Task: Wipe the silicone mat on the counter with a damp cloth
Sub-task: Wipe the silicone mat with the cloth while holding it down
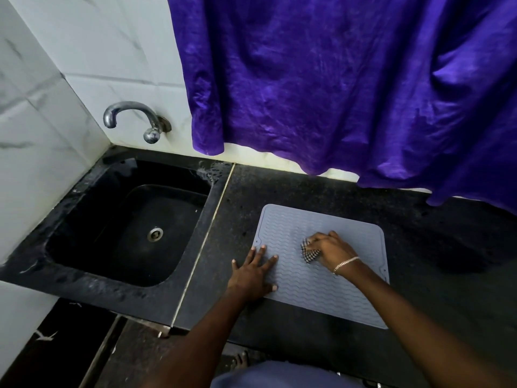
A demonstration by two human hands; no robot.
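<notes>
A grey silicone mat [321,228] with a wavy ribbed surface lies flat on the black counter [436,247], right of the sink. My right hand [333,249] rests on the middle of the mat, closed around a bunched black-and-white checked cloth [309,253] that pokes out at its left side. My left hand [253,271] lies flat with fingers spread on the mat's near left corner, partly on the counter.
A black sink [92,219] with a metal drain is set into the counter at left, under a chrome tap [131,119] on the white tiled wall. A purple curtain [349,79] hangs over the back of the counter. The counter's front edge is near my body.
</notes>
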